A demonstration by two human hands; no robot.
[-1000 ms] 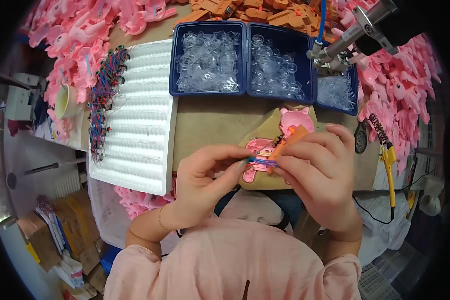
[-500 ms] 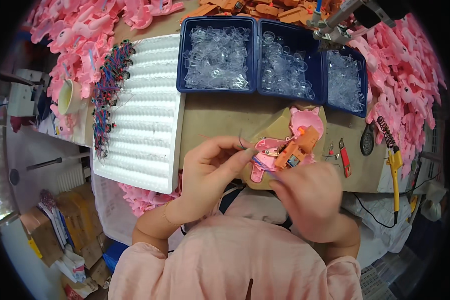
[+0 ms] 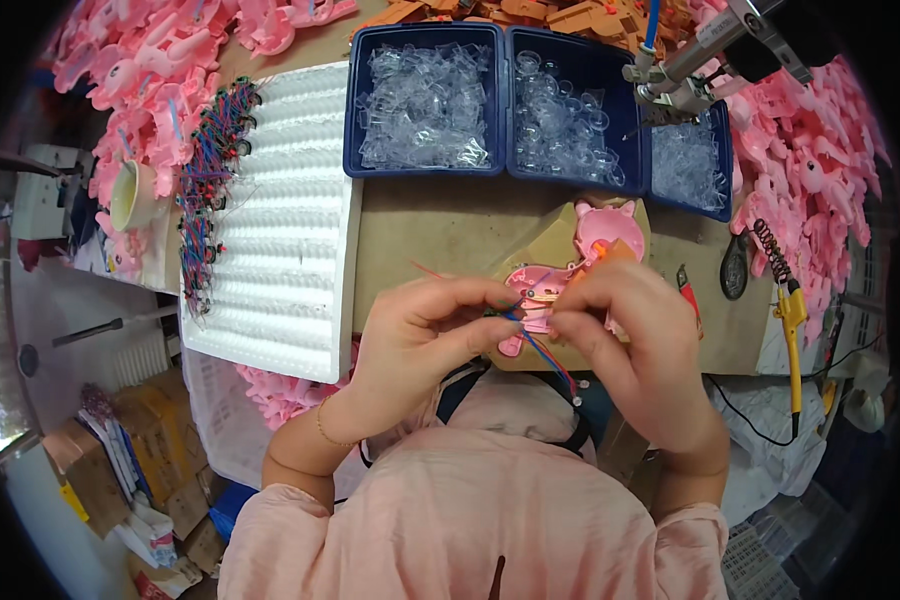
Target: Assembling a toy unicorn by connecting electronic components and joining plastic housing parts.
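Note:
My left hand [image 3: 440, 330] pinches a bundle of thin wires [image 3: 538, 349] between thumb and fingertips. The red and blue wires hang toward me and end in small pale tips [image 3: 577, 397]. My right hand [image 3: 635, 335] is closed close beside it, thumb and fingers together at the wires; what they grip is too small to make out. Under both hands lies a pink animal-shaped plastic shell half [image 3: 610, 232], seated in a tan fixture [image 3: 562, 226]. My right hand covers most of the orange part in the shell.
Blue bins [image 3: 425, 172] of clear plastic pieces stand behind. At left is a white ridged foam tray [image 3: 285, 230] with wired parts [image 3: 205, 190] along its edge. A yellow soldering iron [image 3: 792, 320], red cutter [image 3: 689, 295] and pink shells [image 3: 815, 180] lie at right. A metal machine arm [image 3: 710, 50] overhangs the bins.
My right hand has moved up over the orange part and closed beside my left fingertips. The wires now hang down toward me, their pale tips showing. The view has shifted slightly.

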